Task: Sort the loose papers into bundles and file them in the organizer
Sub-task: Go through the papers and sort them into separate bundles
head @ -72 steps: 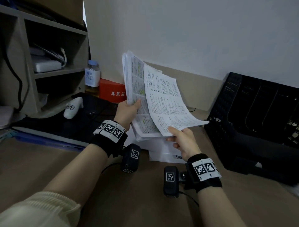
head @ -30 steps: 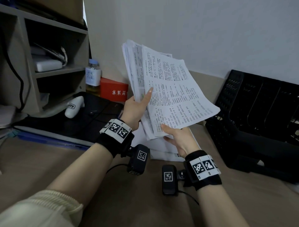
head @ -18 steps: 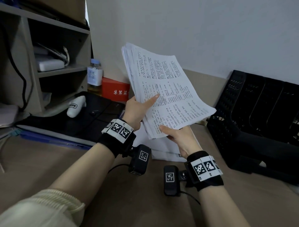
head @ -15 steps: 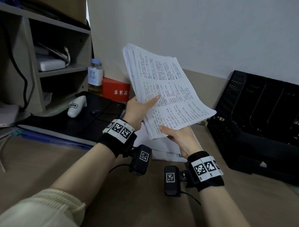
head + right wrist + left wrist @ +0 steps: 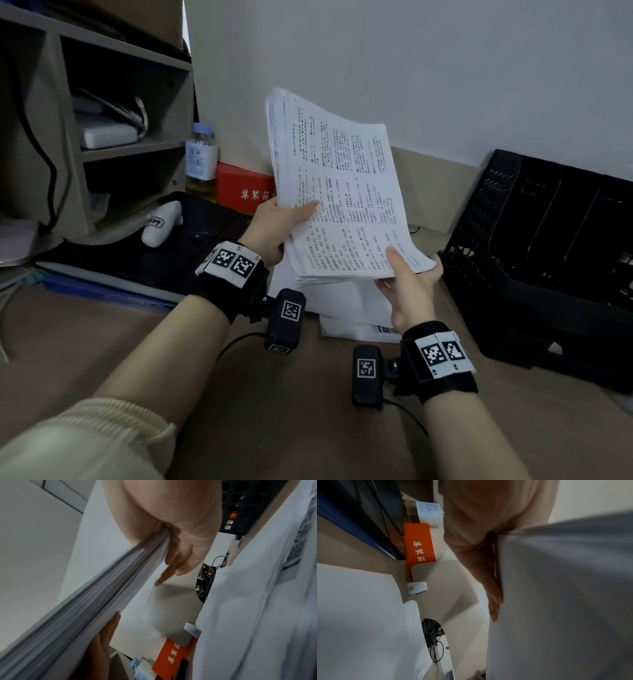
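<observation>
I hold a thick stack of printed papers (image 5: 342, 205) above the desk, tilted up toward the wall. My left hand (image 5: 274, 226) grips its left edge, thumb on the top page, fingers (image 5: 493, 595) behind the stack (image 5: 556, 588). My right hand (image 5: 407, 287) pinches the lower right corner, thumb on top, fingers (image 5: 171, 561) under the stack's edge (image 5: 102, 588). More white papers (image 5: 346, 308) lie on the desk below. The black mesh organizer (image 5: 548, 240) stands empty-looking at the right, slots facing me.
A shelf unit (image 5: 130, 147) stands at the left, with a labelled bottle (image 5: 201, 161) and a red box (image 5: 245, 188) against the wall. A white object (image 5: 161, 222) lies on a dark mat. A blue folder (image 5: 102, 291) edges the mat. Brown desk surface lies in front.
The loose top sheet has been laid onto the stack. My right hand has slid from the bottom edge to the lower right corner, and the stack has tipped flatter.
</observation>
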Demonstrator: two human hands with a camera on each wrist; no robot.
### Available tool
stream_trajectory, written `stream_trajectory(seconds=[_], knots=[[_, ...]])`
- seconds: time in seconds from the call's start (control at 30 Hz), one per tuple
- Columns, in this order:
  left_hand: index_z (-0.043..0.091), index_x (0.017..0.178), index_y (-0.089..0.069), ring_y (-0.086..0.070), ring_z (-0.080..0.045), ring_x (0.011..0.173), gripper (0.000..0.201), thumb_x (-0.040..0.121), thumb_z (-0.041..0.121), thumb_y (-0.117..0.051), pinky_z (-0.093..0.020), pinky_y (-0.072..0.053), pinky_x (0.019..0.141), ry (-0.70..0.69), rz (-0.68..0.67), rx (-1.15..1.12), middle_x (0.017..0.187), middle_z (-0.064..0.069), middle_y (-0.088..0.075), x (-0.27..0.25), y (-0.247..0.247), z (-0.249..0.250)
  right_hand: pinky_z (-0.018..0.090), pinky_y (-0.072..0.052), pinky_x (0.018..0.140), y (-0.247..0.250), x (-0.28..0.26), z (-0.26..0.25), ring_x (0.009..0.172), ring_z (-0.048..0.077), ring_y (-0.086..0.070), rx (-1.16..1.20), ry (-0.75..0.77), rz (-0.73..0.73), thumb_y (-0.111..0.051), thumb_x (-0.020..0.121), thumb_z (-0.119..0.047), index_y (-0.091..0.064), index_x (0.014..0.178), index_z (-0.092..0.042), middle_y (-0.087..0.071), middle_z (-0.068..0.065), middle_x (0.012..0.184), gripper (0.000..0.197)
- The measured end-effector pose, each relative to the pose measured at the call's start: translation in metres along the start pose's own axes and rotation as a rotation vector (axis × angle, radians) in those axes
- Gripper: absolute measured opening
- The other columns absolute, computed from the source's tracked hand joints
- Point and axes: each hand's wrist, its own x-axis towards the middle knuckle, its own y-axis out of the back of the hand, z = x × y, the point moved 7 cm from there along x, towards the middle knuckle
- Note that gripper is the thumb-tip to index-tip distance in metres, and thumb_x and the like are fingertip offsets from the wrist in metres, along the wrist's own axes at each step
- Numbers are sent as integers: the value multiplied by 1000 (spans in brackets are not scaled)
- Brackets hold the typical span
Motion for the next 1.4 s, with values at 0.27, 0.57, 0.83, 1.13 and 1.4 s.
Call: stream_trajectory(seconds=[0.27, 0.57, 0.83, 1.13, 1.4], knots=[[2, 125, -58, -74, -18, 83, 38, 89, 13, -67, -28, -59, 61, 7, -89, 69, 113, -14, -70, -6, -3, 11, 30, -57, 67, 5, 2, -4, 95, 18, -71, 106, -49, -61, -59, 92, -16, -61, 124, -13, -72, 6, 113, 31], [8, 117, -65, -72, -20, 96, 32, 86, 12, -72, -41, -59, 83, -186, 0, 151, 112, -7, -72, -5, 2, 18, 43, -52, 95, -2, -5, -24, 107, 20, -66, -140, 201, -92, -56, 96, -11, -64, 107, -24, -70, 0, 112, 18], [11, 121, -65, -70, -18, 102, 34, 88, 17, -70, -44, -57, 88, -316, 31, 158, 113, -4, -72, -7, -1, 18, 41, -49, 100, -6, -6, -27, 111, 17, -64, -281, 292, -134, -54, 96, -6, -64, 107, -28, -69, -3, 115, 27], [15, 115, -67, -70, -17, 102, 27, 88, 16, -70, -43, -57, 88, -338, -13, 122, 110, -2, -73, -8, 0, 18, 34, -51, 93, -1, -1, -35, 108, 16, -64, -443, 268, -160, -54, 86, 9, -65, 106, -19, -70, -6, 108, 36], [5, 122, -62, -70, -26, 103, 37, 88, 15, -69, -47, -57, 86, -269, -130, 62, 113, -9, -72, -9, -13, 14, 43, -50, 98, 1, -2, -37, 106, 13, -66, -324, 222, -183, -62, 87, -4, -60, 120, -19, -71, -6, 113, 36]])
